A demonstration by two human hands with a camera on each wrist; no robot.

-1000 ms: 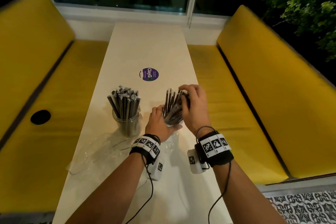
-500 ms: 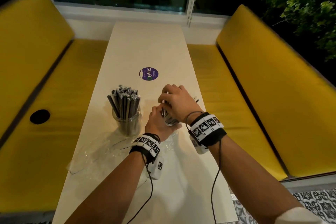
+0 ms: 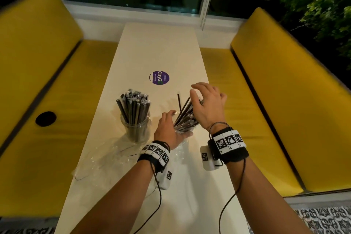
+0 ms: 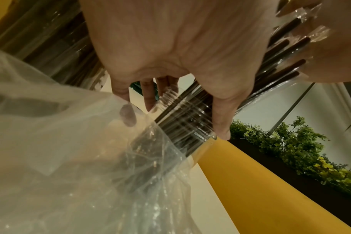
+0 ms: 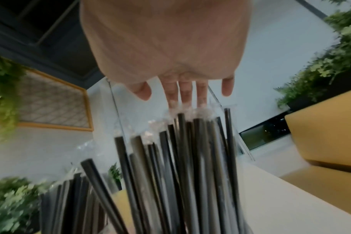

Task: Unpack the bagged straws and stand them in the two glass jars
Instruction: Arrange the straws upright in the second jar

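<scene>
Two glass jars stand mid-table. The left jar (image 3: pixel 136 129) holds a full upright bunch of black wrapped straws (image 3: pixel 134 107). My left hand (image 3: pixel 169 129) grips the right jar (image 3: pixel 185 131), thumb and fingers curled round its ribbed glass (image 4: pixel 187 121). That jar's straws (image 3: pixel 185 114) lean to the right and fan out. My right hand (image 3: pixel 206 107) hovers over their tops with fingers spread and straight, its fingertips (image 5: pixel 185 95) touching the wrapper ends of the straws (image 5: pixel 190 158). The empty clear plastic bag (image 3: pixel 106 157) lies crumpled in front of the jars.
The narrow white table (image 3: pixel 161 47) carries a purple round sticker (image 3: pixel 159 78) beyond the jars. Yellow cushioned benches (image 3: pixel 284 100) run along both sides, with green plants (image 3: pixel 319 11) at the far right. A window lies at the table's far end.
My right hand, which had been closed over the straw tops, has lifted and spread its fingers. The straws in the right jar have fanned out. The left hand keeps its grip on the jar.
</scene>
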